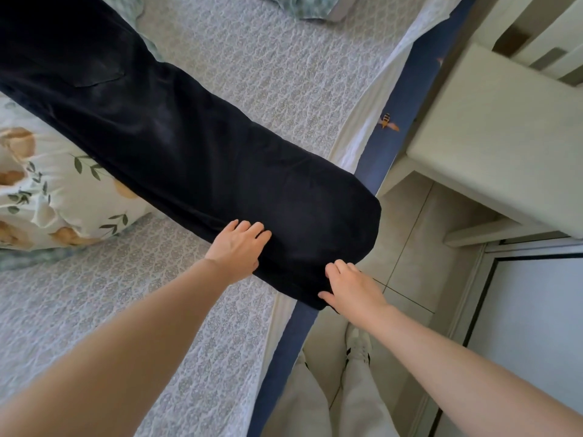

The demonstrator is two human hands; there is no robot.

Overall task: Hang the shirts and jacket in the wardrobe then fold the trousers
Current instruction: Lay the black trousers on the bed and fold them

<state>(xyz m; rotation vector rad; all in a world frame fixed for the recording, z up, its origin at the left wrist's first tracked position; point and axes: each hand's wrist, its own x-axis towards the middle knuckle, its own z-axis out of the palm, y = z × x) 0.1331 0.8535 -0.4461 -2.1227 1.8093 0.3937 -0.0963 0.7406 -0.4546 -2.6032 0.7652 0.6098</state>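
Observation:
Dark navy trousers (176, 134) lie stretched across the bed (205, 342) from the upper left to the bed's near edge, one leg on top of the other. Their near end hangs a little over the edge. My left hand (238, 250) rests on the trousers' lower edge, fingers lying over the cloth and thumb at the hem. My right hand (350, 290) holds the near corner, thumb under the cloth and fingers curled on top.
A floral pillow (47, 190) lies left of the trousers, partly under them. A patterned cloth (303, 4) sits at the far end of the bed. A white bedside cabinet (504, 137) stands to the right over the tiled floor. My own legs show below.

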